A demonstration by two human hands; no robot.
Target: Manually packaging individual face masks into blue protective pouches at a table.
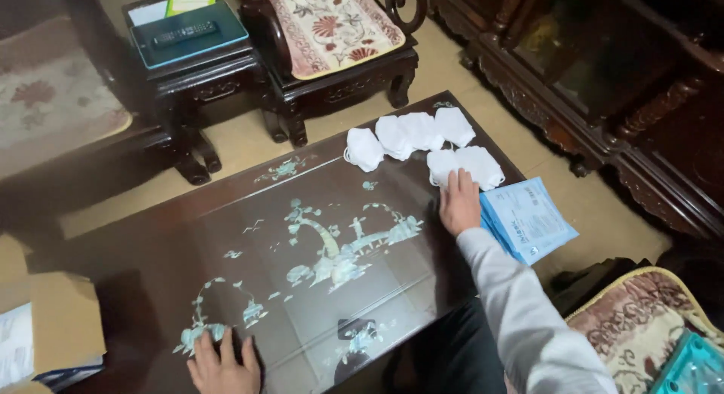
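On the dark lacquered table point(226, 236), toward its far right corner, the right hand point(458, 204) lies palm down with its fingers point(455, 181) stretched out and slightly spread, the tips resting on the near edge of a white folded mask point(442, 165). Nothing is gripped; the hand only presses or touches. A pale grey sleeve point(520, 311) runs back from it toward the camera. At the table's near edge, the left hand point(223, 364) lies flat on the lacquer, fingers apart, holding nothing.

That mask is soft, white and folded flat, with a second white mask point(483, 166) overlapping it on the right. Just beyond the pair, closer to the table's far edge, lies a loose row of more white masks point(407, 134), touching or overlapping one another. Right of the hand, hanging partly over the table's right edge, sits a stack of light blue flat packets point(526, 219).

The table's glossy top carries pale shell inlay of trees and birds. Beyond the table's far edge stand a carved dark wooden chair point(339, 77) with a floral cushion and a small side table point(196, 62) bearing a remote control point(185, 35). Left of the table sits a cardboard box point(60, 326); right of it, a dark carved cabinet point(603, 70).
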